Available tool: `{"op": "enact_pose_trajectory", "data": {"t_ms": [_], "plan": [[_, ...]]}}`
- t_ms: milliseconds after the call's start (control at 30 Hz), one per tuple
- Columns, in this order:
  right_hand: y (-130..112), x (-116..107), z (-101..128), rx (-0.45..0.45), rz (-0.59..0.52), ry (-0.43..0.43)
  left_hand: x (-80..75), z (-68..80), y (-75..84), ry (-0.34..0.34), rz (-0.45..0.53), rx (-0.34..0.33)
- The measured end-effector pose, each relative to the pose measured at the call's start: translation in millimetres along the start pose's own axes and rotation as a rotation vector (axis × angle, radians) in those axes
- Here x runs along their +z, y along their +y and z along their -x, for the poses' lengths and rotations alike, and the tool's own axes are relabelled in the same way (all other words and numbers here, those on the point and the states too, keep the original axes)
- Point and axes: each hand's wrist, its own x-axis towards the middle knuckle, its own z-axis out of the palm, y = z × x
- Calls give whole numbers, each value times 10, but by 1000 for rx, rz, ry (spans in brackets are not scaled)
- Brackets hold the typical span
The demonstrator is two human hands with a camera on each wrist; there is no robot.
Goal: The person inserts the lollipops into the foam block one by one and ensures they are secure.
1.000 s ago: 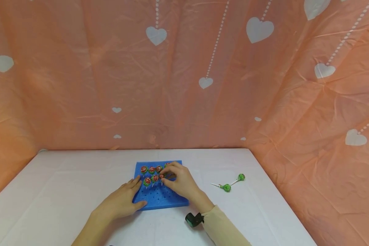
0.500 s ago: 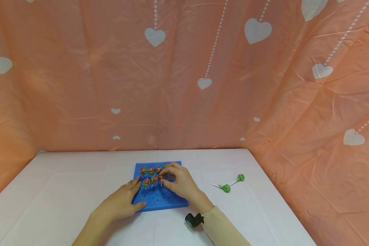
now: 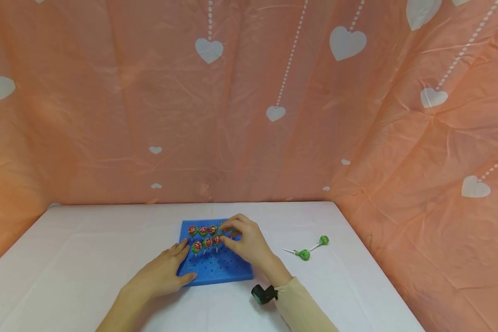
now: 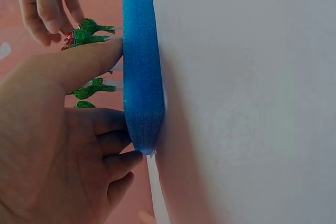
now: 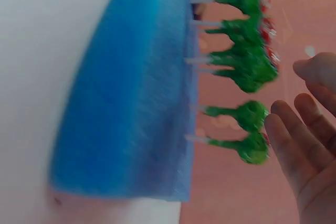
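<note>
Several lollipops in green and red wrappers stand by their sticks in a blue foam block [image 3: 220, 273] with small holes. They form two rows, the front one holding three, with the lollipop [image 3: 216, 240] at its right end nearest my right hand [image 3: 251, 242]. That hand hovers over the block's right side, thumb and fingers apart; the right wrist view shows nothing held between them. Behind its fingers, part of the back row is hidden. My left hand [image 3: 162, 274] rests on the block's left edge, its thumb [image 4: 94, 59] lying straight on the holed face.
Two loose lollipops lie right of the block, one nearer [image 3: 303, 254] and one farther [image 3: 324, 240]. A black wrist camera [image 3: 263, 294] sits on my right wrist. Beyond the white table [image 3: 108, 240] hangs an orange curtain [image 3: 240, 161] with white hearts.
My right hand has let go of the front row's right-end lollipop and drawn slightly up and right, its fingers spreading. The left hand stays at the block's edge.
</note>
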Motion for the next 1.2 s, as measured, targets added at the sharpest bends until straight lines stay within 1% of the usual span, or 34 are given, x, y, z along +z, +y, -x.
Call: {"op": "enact_pose_trajectory", "data": {"t_ms": [100, 200, 400, 533, 667, 767, 1033, 1200], "plan": [[-9, -86, -6, 6, -33, 46, 8, 4, -9, 0, 7, 6], [-15, -195, -12, 2, -46, 114, 22, 6, -19, -4, 12, 12], [19, -476, -4, -43, -23, 267, 23, -6, 5, -16, 25, 17], [43, -667, 54, -35, 4, 328, 11, -22, 29, -19, 27, 12], [105, -820, 178, 15, 41, 342, 0, -27, 28, -14, 22, 14], [165, -935, 299, 58, 89, 339, 0, -25, 14, -12, 19, 22], [330, -1251, 586, 145, 199, 306, -24, -7, -16, -2, 15, 16], [441, -1375, 824, 240, 266, 250, -22, 15, -30, -4, 21, 11]]}}
